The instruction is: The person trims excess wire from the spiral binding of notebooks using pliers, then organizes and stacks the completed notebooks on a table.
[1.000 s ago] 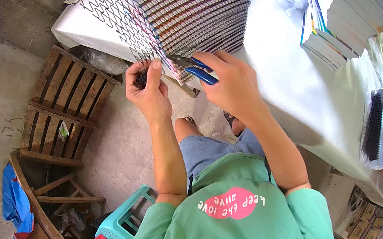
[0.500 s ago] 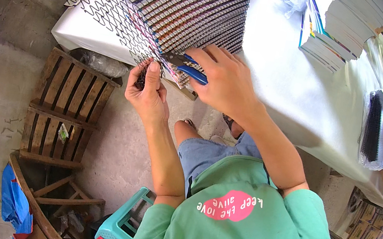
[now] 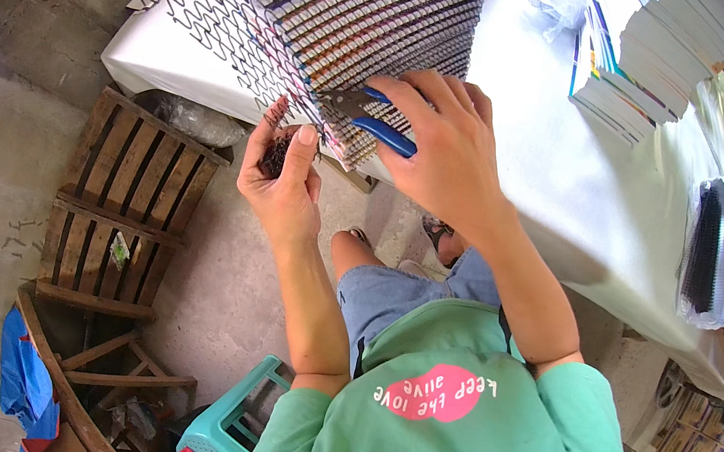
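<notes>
A stack of spiral-bound notebooks (image 3: pixel 388 10) lies at the table's near left, its rows of dark coil bindings facing up. Long loose coil ends (image 3: pixel 214 24) stick out past the stack's left side. My right hand (image 3: pixel 456 151) grips blue-handled cutting pliers (image 3: pixel 385 134), their dark jaws at the stack's near corner beside the coil ends. Just left of and below the jaws, my left hand (image 3: pixel 289 195) is closed around a clump of dark coil pieces (image 3: pixel 275 157), thumb on top. Some strands poke up between its fingers.
A white-covered table (image 3: pixel 519 147) carries stacked books (image 3: pixel 666 66) at the far right and a plastic bag of black coils (image 3: pixel 710 251) at its right end. Below left are a wooden slatted chair (image 3: pixel 131 206) and a turquoise stool (image 3: pixel 228 424). Cartons (image 3: pixel 689 444) stand lower right.
My right hand and the pliers have shifted a little to the right. My left hand's thumb has moved slightly right and down, with the coil pieces still in the hand.
</notes>
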### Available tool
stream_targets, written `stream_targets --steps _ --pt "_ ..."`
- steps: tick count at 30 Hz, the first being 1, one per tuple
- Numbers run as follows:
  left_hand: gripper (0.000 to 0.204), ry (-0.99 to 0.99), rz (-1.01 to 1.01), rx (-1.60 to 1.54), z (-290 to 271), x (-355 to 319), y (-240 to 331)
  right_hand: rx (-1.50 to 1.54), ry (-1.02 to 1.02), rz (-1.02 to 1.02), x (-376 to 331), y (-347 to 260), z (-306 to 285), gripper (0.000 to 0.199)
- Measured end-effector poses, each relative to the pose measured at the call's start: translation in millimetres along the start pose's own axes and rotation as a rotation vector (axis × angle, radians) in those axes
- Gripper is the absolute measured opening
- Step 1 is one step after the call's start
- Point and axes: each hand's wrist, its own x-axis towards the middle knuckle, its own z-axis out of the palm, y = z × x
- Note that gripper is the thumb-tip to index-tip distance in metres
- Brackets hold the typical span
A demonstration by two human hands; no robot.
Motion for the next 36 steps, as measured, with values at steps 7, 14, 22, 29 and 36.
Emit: stream_targets --steps 7,14,22,29,36 --pt "0.018 0.044 0.0 -0.082 3 4 -5 0.053 -0.079 -0.013 -1 -1 8 0.041" --pt "0.019 0.13 0.059 -0.095 10 6 -11 0.063 -0.102 -0.016 -5 4 12 0.04" --pt "0.035 0.084 0.032 -0.063 0 5 3 -0.031 -0.076 -0.047 -1 1 0 0.046" --pt "0.027 -0.014 -0.058 -0.11 -1 6 5 -0.029 0.01 -0.045 4 2 -5 0.05" --pt "0.021 -0.065 0.003 -0.082 -3 9 1 0.072 -0.06 -0.019 9 -4 0 0.044"
